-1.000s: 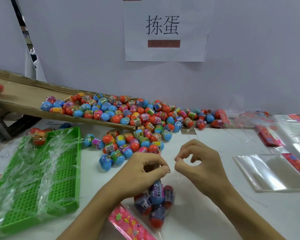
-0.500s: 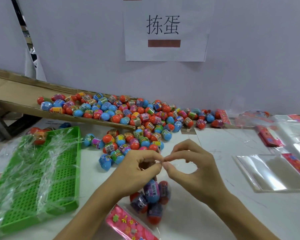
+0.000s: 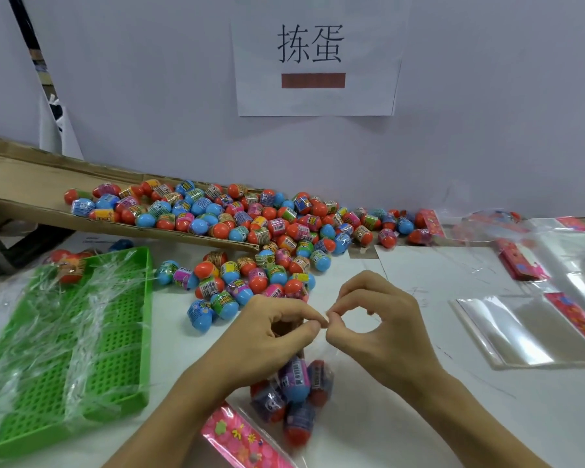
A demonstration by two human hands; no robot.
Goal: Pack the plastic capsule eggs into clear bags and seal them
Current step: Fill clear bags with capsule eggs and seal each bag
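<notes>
Head view, only view available.

Lower centre of frame: clear bag (image 3: pixel 293 396) lies on the white table (image 3: pixel 402 417), already loaded with several capsule eggs (image 3: pixel 296 378) bunched at its closed end. A pink printed header strip (image 3: pixel 242 440) shows at the bottom edge, beside the load.

Left hand (image 3: pixel 267 336): fingers curled, thumb and forefinger pinching the bag's open edge. Right hand (image 3: pixel 382 329): same posture, thumb and forefinger pinching the film right next to the left pinch; fingertips of the two hands almost touch. The film itself is nearly invisible between them.

Handling judgement: film is thin, limp and slick; it will crease and slip, so hold it at the mouth edge, not mid-panel. The eggs look hard, smooth, light and prone to rolling; their weight should hang low and keep the mouth taut for sealing.

Centre of frame: loose pile of eggs (image 3: pixel 250 275) on the table, more on the cardboard ramp (image 3: pixel 31 184) at left. Green perforated tray (image 3: pixel 81 349) lower left. Flat empty bags (image 3: pixel 520 332) at right.
</notes>
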